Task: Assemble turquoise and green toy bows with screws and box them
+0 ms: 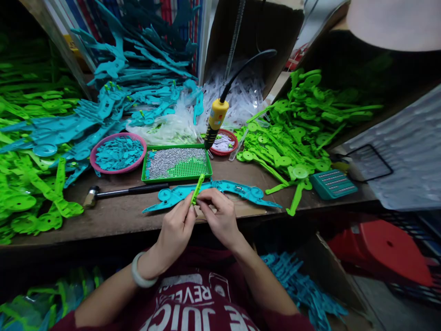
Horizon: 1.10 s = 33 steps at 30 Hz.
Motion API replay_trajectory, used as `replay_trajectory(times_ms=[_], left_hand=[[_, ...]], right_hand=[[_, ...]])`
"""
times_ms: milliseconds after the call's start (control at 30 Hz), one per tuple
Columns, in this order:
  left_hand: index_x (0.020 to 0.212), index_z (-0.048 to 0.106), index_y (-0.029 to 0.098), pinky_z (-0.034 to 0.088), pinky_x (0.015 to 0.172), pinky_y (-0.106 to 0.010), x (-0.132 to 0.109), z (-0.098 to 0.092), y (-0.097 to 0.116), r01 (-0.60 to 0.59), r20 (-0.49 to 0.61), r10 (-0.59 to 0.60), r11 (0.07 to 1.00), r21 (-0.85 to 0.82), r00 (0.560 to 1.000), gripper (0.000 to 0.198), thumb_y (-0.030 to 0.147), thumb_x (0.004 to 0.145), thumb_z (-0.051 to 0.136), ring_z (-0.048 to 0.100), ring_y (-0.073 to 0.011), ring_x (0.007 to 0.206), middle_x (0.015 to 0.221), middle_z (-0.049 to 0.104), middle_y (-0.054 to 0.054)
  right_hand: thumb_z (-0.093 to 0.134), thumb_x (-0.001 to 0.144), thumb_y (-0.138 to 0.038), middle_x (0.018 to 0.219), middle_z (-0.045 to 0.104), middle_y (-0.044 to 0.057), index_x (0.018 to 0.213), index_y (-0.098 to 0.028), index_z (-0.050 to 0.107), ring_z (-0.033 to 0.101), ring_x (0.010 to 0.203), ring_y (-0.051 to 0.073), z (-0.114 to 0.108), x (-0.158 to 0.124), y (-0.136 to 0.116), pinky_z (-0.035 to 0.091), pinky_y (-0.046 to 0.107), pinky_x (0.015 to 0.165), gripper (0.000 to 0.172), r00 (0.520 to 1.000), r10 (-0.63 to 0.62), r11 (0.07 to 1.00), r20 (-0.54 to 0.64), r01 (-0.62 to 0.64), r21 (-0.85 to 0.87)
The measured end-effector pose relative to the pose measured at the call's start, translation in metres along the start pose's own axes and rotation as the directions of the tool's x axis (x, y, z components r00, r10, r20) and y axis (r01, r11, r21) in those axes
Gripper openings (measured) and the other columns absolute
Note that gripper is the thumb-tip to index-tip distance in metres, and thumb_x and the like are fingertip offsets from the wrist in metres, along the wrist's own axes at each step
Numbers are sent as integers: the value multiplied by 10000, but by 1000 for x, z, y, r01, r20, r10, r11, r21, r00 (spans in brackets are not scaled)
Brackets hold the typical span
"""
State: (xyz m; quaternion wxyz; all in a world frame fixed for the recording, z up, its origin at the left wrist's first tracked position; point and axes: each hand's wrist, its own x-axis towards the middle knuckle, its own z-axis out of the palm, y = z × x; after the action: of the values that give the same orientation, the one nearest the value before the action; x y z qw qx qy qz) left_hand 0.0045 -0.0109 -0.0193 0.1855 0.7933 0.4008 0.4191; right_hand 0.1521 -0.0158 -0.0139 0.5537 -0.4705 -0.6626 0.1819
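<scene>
My left hand [177,223] grips a narrow bright green plastic strip [197,187], which points up and away from me. Closed in a pinch, my right hand [218,215] meets the strip's lower right side; whether a small part sits between its fingertips is hidden. Just beyond both hands, a long blue plastic piece [251,193] with round ends lies across the bench. A yellow and black electric screwdriver [216,120] hangs by its cord above a green tray [176,178] of small metal screws.
A hammer [127,191] lies left of my hands. Behind it stands a pink basket [93,161] of small blue parts; a red basket [236,146] holds white pieces. Green parts [285,138] pile up at right, blue parts [103,110] at left. A teal box [333,185] stands near the right edge.
</scene>
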Motion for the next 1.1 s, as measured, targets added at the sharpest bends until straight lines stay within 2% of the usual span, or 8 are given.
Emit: replay_trajectory(times_ms=[200, 367, 467, 600, 767, 900, 967, 1100], left_hand=[[1385, 567, 95, 580, 893, -303, -2, 0, -2, -42, 33, 42, 999, -8, 999, 409, 109, 995, 447, 719, -211, 1015, 1181, 727, -144], [1351, 604, 115, 526, 602, -236, -6, -4, -3, 134, 137, -103, 962, -238, 985, 386, 211, 1037, 401, 619, -134, 592, 689, 659, -6], [1345, 601, 119, 406, 444, -201, -11, -7, -2, 321, 222, -246, 841, -436, 944, 402, 285, 1058, 373, 443, -82, 419, 563, 522, 59], [1306, 615, 115, 302, 346, -180, -19, -13, -1, 498, 325, -378, 649, -574, 867, 432, 379, 1046, 393, 369, -49, 356, 589, 516, 57], [1362, 550, 126, 263, 285, -165, -27, -20, -7, 653, 488, -467, 305, -694, 737, 515, 483, 1014, 421, 322, -41, 306, 612, 534, 60], [1367, 549, 128, 266, 299, -145, -33, -27, -10, 602, 428, -485, 292, -743, 763, 521, 494, 1013, 440, 350, -36, 320, 614, 526, 58], [1377, 550, 128, 270, 308, -141, -36, -31, -10, 589, 426, -460, 303, -750, 779, 528, 495, 1013, 445, 368, -38, 328, 612, 525, 53], [1434, 505, 128, 274, 295, -162, -42, -37, -14, 620, 495, -456, 176, -765, 740, 554, 483, 1021, 404, 332, -43, 316, 632, 541, 45]], right_hand=[[644, 887, -108, 839, 661, 10, 844, -207, 666, 633, 782, 133, 6, -10, 7, 546, 269, 696, 110, 988, 147, 979, -48, -138, 151], [710, 853, -145, 837, 663, 9, 831, -222, 726, 633, 745, 130, 15, -20, 9, 539, 259, 620, 81, 955, 294, 888, -42, -257, 381], [743, 829, -142, 840, 661, 8, 858, -252, 769, 631, 791, 136, 21, -23, 9, 532, 269, 655, 117, 965, 239, 905, -106, -182, 385], [768, 810, -165, 830, 644, 4, 839, -265, 784, 628, 768, 131, 26, -22, 11, 529, 271, 647, 106, 972, 235, 887, -31, -201, 415], [747, 820, -199, 808, 648, 17, 828, -233, 779, 636, 765, 140, 37, -19, 8, 544, 277, 656, 48, 982, 189, 940, 13, -185, 288], [744, 823, -186, 840, 655, 19, 849, -217, 748, 639, 756, 139, 48, -19, 1, 538, 262, 625, 41, 971, 237, 939, 27, -236, 249], [744, 825, -160, 809, 662, 8, 840, -222, 735, 638, 743, 138, 52, -20, -3, 534, 262, 631, 64, 988, 153, 968, -11, -148, 202], [712, 843, -108, 808, 674, -1, 904, -240, 737, 642, 754, 130, 55, -18, -9, 539, 263, 671, 148, 1000, -17, 994, 13, 16, 107]])
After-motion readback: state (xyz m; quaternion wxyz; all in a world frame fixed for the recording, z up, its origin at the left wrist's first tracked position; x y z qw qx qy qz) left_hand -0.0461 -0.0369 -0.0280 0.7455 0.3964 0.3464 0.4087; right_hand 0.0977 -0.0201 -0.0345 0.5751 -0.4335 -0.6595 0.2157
